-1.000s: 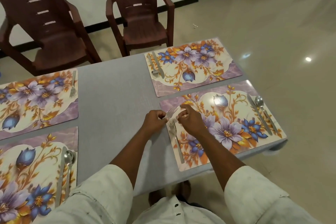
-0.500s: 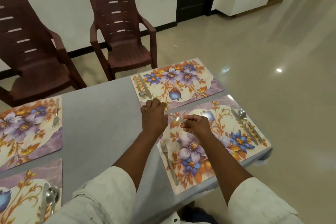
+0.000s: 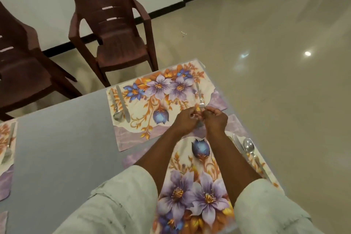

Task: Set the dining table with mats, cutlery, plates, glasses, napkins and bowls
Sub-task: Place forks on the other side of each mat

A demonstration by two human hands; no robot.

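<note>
Both hands meet over the near edge of the far mat [image 3: 167, 99], fingers curled in toward each other. The right hand [image 3: 215, 119] pinches the tine end of a fork [image 3: 199, 97], whose handle runs away along the mat's right border. The left hand [image 3: 185, 120] is bunched beside it, fingertips close to the same tines; whether it actually grips the fork or only touches it is hidden by the knuckles.

The far mat, printed with purple and blue flowers, also carries a spoon [image 3: 116, 109] and a knife [image 3: 123, 104] lying side by side along its left border, the spoon on the outer side. No plate, glass, bowl or napkin shows on any mat.

Just nearer, under both forearms, lies the near mat [image 3: 191, 192] of the same pattern, its far edge touching or slightly overlapping the far mat. Along its right border lie a second knife [image 3: 239, 145] and a second spoon [image 3: 249, 147], spoon outermost.

Both mats sit on the grey table [image 3: 62, 150]. At its left edge a third mat [image 3: 5, 159] is partly cut off, with cutlery lying on it. Pale rolled sleeves [image 3: 117, 201] fill the bottom of the view. Beyond the table stand two dark brown plastic chairs [image 3: 114, 30] on a glossy tiled floor [image 3: 275, 62]
</note>
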